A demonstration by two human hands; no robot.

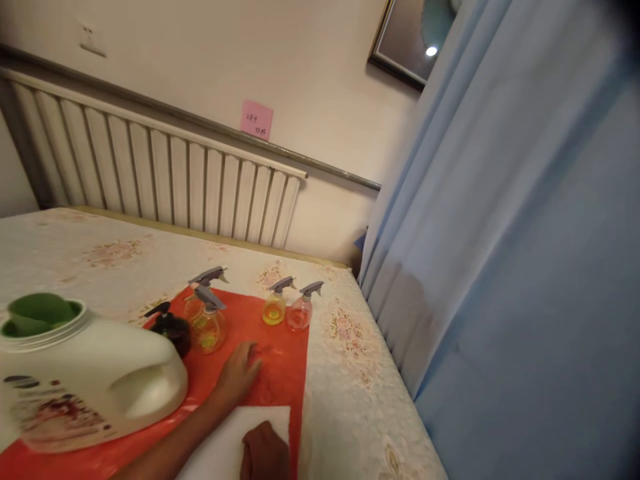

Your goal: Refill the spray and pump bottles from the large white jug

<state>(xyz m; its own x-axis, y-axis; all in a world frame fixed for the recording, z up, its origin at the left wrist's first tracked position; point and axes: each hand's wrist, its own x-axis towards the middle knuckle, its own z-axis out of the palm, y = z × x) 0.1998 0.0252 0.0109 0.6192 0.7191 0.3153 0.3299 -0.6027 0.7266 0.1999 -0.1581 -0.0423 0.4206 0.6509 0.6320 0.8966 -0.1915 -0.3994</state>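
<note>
My left hand (239,375) lies flat on an orange-red sheet (280,380) spread over a bed, fingers apart, holding nothing. It rests just in front of a clear spray bottle with yellow liquid (209,323). My right hand (264,455) presses on a white cloth (235,440) at the bottom edge; its fingers are partly cut off. A big white jug with a green cap (85,377) stands at the left on the sheet.
On the sheet also stand a dark pump bottle (171,328), another spray bottle (207,280), a small yellow spray bottle (276,303) and a pinkish one (302,310). A slatted headboard (165,177) runs behind the floral mattress (350,373). Blue curtain (500,253) hangs at the right.
</note>
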